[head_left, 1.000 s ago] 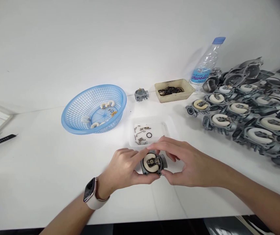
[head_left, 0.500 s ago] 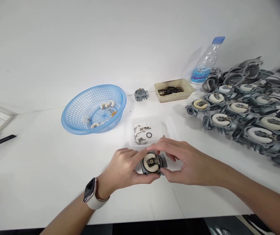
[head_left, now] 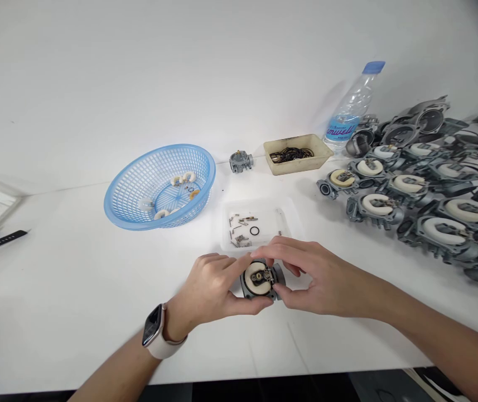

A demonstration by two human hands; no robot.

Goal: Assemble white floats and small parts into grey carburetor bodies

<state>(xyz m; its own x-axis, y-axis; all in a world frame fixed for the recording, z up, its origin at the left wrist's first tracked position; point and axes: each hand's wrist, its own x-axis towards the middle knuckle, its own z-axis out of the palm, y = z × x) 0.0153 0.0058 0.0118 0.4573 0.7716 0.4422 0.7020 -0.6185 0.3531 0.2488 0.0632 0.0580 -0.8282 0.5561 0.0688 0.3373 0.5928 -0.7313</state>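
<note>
A grey metal carburetor body (head_left: 279,274) with a cream C-shaped float (head_left: 252,283) lies between my hands at the front of the table, float side up. My left hand (head_left: 217,285), a watch on its wrist, grips the body's left side with thumb and forefinger. From the right, my right hand (head_left: 318,276) closes on the body, thumb at the near right edge and fingertips along the far edge. Those fingers cover part of the body's far side. Just beyond it sits a clear plastic tray (head_left: 270,223) with small metal pins and a black O-ring (head_left: 254,230).
A blue basket (head_left: 117,195) holding white floats stands at the left back. Another carburetor (head_left: 241,161), a beige box (head_left: 301,166) of black rings and a bottle (head_left: 349,111) line the back. Several carburetors (head_left: 443,230) crowd the right. A black strap (head_left: 0,244) lies left.
Both hands keep their hold on the carburetor body, with at most a slight shift of the right thumb. Nothing else has visibly moved.
</note>
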